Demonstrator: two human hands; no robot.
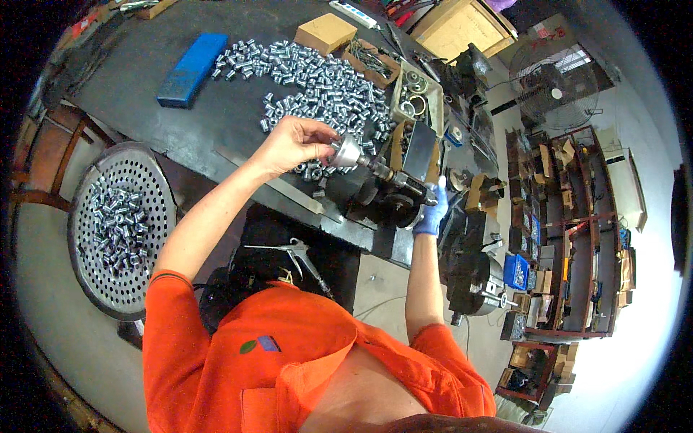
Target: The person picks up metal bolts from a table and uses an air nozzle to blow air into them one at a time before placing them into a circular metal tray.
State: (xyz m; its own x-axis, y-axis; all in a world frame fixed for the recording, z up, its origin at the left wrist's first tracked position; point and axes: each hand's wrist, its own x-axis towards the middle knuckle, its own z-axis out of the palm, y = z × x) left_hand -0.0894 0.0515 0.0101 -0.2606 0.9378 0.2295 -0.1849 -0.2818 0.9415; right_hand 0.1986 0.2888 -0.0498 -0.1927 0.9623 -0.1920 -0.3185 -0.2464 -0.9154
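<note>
My bare left hand [292, 146] is closed in a pinch at the mouth of a silver cone-shaped chuck [348, 154]. A small metal piece seems to sit between its fingertips, too hidden to name. The chuck is on the left end of a dark spindle fixture [393, 195] at the bench's near edge. My right hand [431, 214], in a blue glove, is at the fixture's right end. Its fingers look curled round a part there, mostly hidden, while one finger points upward. Beyond my left hand lie many short silver metal sleeves [310, 79], heaped on the dark bench [137, 79].
At left, a round perforated metal tray [83, 224] bears more sleeves. A blue box [193, 71], a cardboard box [325, 33] and a bin of rings [433, 97] are on the bench. An air gun [299, 260] lies near my body. Shelving [577, 238] and a fan [556, 92] stand right.
</note>
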